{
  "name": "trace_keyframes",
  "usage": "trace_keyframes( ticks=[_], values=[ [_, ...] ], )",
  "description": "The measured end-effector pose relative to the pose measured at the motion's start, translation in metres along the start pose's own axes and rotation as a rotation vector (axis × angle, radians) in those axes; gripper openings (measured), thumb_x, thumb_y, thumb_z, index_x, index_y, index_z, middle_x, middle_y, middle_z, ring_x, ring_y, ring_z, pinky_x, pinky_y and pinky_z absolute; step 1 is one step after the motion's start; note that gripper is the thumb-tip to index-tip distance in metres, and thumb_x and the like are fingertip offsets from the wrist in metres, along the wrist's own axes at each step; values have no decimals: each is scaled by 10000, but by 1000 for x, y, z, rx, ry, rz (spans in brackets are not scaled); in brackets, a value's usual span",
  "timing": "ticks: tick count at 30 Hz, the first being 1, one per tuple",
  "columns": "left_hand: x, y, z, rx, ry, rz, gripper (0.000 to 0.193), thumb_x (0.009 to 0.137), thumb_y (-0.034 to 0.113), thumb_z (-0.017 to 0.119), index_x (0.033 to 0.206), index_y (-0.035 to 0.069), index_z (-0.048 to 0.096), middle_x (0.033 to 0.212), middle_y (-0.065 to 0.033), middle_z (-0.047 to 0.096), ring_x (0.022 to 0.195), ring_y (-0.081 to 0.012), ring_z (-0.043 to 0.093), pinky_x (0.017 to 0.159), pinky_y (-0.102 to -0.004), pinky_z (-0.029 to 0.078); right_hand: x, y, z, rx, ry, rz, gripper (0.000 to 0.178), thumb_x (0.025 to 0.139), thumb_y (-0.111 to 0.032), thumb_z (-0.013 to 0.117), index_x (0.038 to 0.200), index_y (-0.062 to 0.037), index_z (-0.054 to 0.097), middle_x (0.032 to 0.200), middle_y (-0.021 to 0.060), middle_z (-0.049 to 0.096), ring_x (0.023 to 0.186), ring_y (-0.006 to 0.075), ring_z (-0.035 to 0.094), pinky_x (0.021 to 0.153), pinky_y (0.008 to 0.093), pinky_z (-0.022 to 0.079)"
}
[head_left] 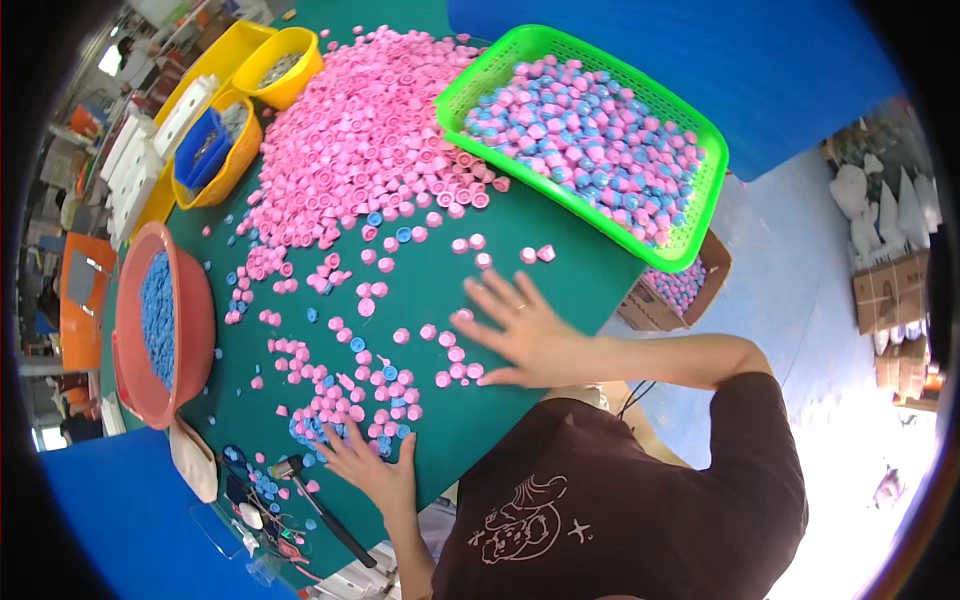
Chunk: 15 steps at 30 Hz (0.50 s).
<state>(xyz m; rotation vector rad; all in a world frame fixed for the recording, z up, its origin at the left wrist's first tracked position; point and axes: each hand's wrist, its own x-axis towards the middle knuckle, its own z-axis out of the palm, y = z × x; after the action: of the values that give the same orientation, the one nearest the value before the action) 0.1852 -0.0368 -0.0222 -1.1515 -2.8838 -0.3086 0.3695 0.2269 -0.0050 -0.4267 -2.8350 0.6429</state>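
My right hand (527, 335) lies with fingers spread over the green tabletop, its fingertips by several small pink cup-shaped pieces (456, 354). Palm down and fingers apart, my left hand (378, 470) touches the edge of a loose cluster of pink and blue pieces (340, 402). Neither hand grips anything that I can see. Beyond them rises a large heap of pink pieces (345, 130). At the far right, a bright green perforated basket (575, 200) holds many pieces joined in pink and blue.
A salmon-coloured tub (195, 320) of blue pieces stands at the left. Yellow bins (290, 95) and a blue bin (195, 160) hold small parts at the far left. A hammer (335, 525) lies near my left forearm. Below the table's right edge is a cardboard box (655, 312).
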Motion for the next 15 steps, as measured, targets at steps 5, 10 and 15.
trace_keyframes(
  ticks=[5,10,15],
  values=[
    [28,2,6,-44,17,61,937,767,487,739,1501,96,307,1561,-215,218,1435,-452,162,1141,-580,140,56,-18,51,31,130,-202,734,839,-459,654,1455,-172,378,1555,195,226,1432,394,219,1097,656,196],
    [94,8,25,-11,71,208,850,836,495,672,1498,100,314,1569,-191,217,1443,-431,165,1137,-596,139,131,0,75,-47,233,-249,701,843,-450,647,1437,-167,406,1549,197,237,1429,398,223,1109,644,194],
    [170,7,19,10,66,223,684,915,387,576,1494,121,327,1571,-180,229,1460,-378,163,1118,-662,71,205,32,56,-15,518,-108,685,839,-444,640,1407,-115,442,1523,253,256,1409,436,243,1105,636,209]
  ],
)
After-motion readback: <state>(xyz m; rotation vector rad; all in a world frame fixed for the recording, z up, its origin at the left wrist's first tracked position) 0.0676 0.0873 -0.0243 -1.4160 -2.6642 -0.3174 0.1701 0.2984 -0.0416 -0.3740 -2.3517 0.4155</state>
